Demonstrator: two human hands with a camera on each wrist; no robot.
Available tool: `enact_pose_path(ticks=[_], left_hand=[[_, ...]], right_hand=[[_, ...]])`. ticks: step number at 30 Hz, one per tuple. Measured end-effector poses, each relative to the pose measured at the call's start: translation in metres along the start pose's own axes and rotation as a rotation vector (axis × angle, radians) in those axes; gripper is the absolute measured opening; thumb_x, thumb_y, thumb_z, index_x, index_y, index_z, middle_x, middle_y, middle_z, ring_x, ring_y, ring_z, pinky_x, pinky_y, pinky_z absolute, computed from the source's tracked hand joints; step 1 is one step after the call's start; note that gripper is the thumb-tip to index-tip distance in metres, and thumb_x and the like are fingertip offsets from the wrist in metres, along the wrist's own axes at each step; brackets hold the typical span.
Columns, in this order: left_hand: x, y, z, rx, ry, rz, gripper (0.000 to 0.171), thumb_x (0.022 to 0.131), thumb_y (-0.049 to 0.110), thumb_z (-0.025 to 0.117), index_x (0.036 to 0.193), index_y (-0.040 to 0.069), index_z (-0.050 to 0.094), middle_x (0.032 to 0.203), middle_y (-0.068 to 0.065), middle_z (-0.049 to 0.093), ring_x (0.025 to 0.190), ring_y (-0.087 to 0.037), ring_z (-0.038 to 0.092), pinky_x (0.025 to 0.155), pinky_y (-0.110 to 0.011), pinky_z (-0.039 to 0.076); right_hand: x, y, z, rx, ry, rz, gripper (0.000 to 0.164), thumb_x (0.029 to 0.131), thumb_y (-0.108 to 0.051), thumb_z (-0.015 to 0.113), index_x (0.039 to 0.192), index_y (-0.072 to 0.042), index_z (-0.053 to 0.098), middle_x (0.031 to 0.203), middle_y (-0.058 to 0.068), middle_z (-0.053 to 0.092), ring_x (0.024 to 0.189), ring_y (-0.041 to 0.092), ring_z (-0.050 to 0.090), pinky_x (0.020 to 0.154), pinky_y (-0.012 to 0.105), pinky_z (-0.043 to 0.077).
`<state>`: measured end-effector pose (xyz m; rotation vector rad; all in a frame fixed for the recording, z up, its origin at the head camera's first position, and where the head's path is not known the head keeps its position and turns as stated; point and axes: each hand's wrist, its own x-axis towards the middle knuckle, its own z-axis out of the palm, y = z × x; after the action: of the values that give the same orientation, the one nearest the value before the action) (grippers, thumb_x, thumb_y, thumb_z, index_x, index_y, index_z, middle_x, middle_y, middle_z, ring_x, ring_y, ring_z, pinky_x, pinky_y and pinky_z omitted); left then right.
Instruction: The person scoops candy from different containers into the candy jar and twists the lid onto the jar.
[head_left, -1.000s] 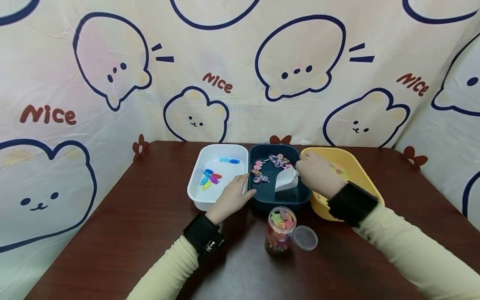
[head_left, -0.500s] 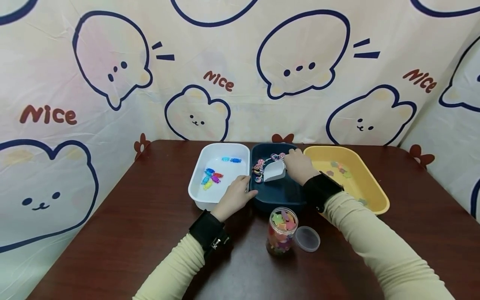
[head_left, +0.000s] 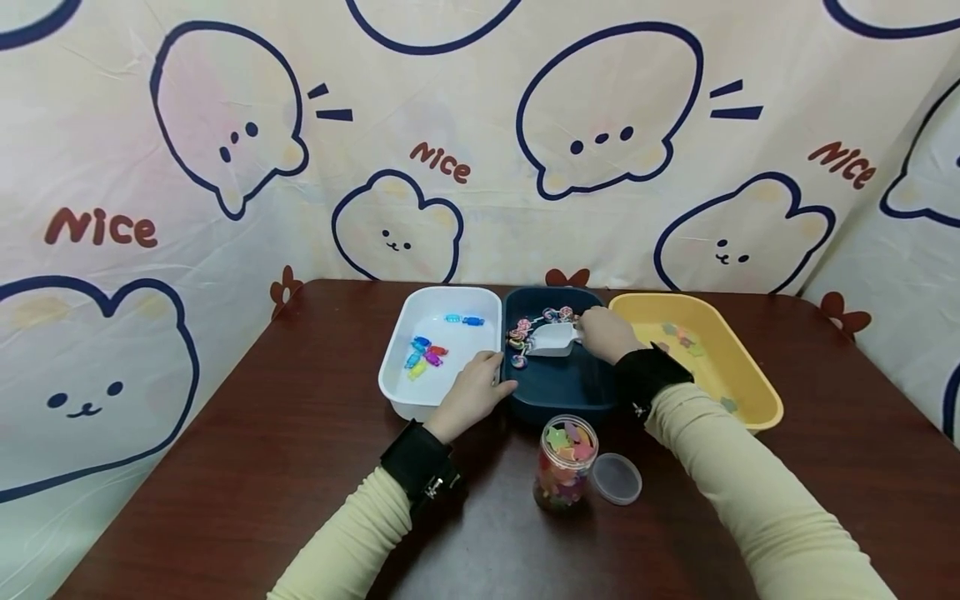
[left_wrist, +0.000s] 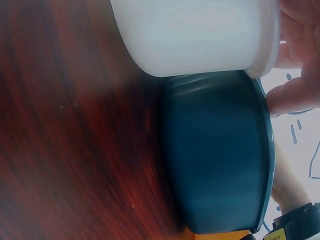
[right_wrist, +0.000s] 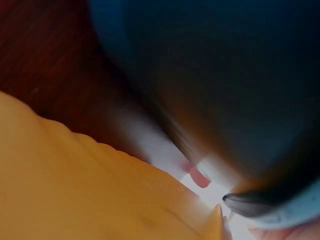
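In the head view my left hand point(head_left: 471, 393) rests at the adjoining rims of the white tub point(head_left: 397, 333) and the dark blue tub point(head_left: 592, 393). Its thumb touches the blue tub's front rim, as the left wrist view also shows. My right hand point(head_left: 606, 333) grips the handle of a white scoop point(head_left: 553, 338) inside the blue tub. The scoop's mouth faces left, against small swirl lollipops point(head_left: 519, 332). More lollipops point(head_left: 558, 314) lie behind it. Motion blurs the right wrist view, and the scoop's handle is mostly covered by the fingers.
Several wrapped candies point(head_left: 427, 354) lie in the white tub. A yellow tub point(head_left: 738, 354) with a few star-shaped pieces point(head_left: 682, 337) stands right of the blue one. In front are an uncapped jar point(head_left: 564, 475) of colourful stars and its clear lid point(head_left: 617, 479).
My right hand has carried the scoop left from the blue tub's right side, up to the lollipops, and tilted it flatter. My left hand has stayed on the rims.
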<state>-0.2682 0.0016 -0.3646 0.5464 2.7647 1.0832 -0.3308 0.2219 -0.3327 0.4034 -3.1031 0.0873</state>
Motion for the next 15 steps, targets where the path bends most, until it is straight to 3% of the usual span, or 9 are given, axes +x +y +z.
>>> enact_pose_path(ticks=[7,15], left_hand=[[0.0009,-0.0005,0.001,-0.009,0.001,0.007,0.054,0.104,0.015,0.06,0.148,-0.012,0.045,0.152,-0.03,0.046,0.14,-0.041,0.048,0.118,-0.051,0.039],[0.0001,0.0,0.0016,0.002,0.014,0.021,0.054,0.103,0.015,0.061,0.147,-0.012,0.045,0.15,-0.03,0.048,0.136,-0.041,0.051,0.116,-0.051,0.041]], right_hand=[[0.0029,-0.0019,0.0064,-0.052,0.052,0.012,0.021,0.098,0.005,0.056,0.11,0.013,0.071,0.107,0.03,0.066,0.099,0.04,0.065,0.09,0.052,0.059],[-0.0005,0.0026,0.003,0.047,0.005,-0.024,0.023,0.091,0.011,0.052,0.09,0.008,0.075,0.086,0.02,0.065,0.077,0.026,0.053,0.075,0.041,0.049]])
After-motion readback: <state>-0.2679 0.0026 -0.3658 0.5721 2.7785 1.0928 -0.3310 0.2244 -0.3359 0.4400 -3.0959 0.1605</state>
